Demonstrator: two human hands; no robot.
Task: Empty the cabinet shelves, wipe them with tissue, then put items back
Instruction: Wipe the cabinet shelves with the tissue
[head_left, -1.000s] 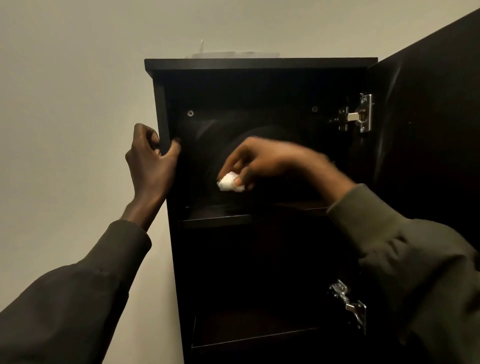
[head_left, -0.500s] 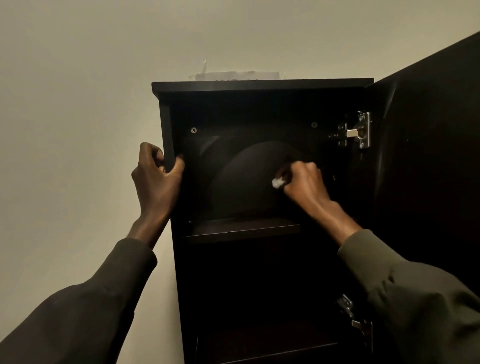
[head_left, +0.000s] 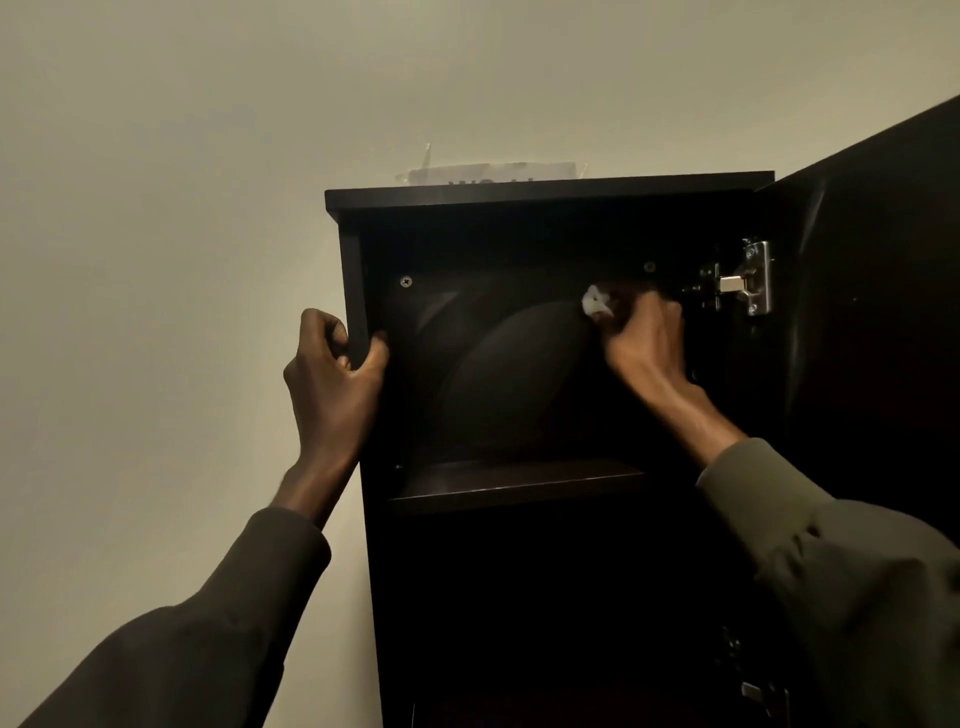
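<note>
Tissue (head_left: 595, 301), one small white wad, is pinched in the right hand (head_left: 641, 340) and now sits high in the top compartment against the dark back panel, up near the right corner; half a second ago it was lower and nearer the middle, and a second ago lower still and to the left. Two dark sleeves reach up from the near edge. The left hand (head_left: 332, 374) grips the cabinet (head_left: 545, 189) by its left side panel as before, fingers curled outside, thumb inside. One shelf (head_left: 519, 483) shows under the hands. Two screws dot the back panel, one upper hinge (head_left: 737, 283) shines beside the open door (head_left: 883, 312), and a paper sheet (head_left: 493, 172) lies on top.
</note>
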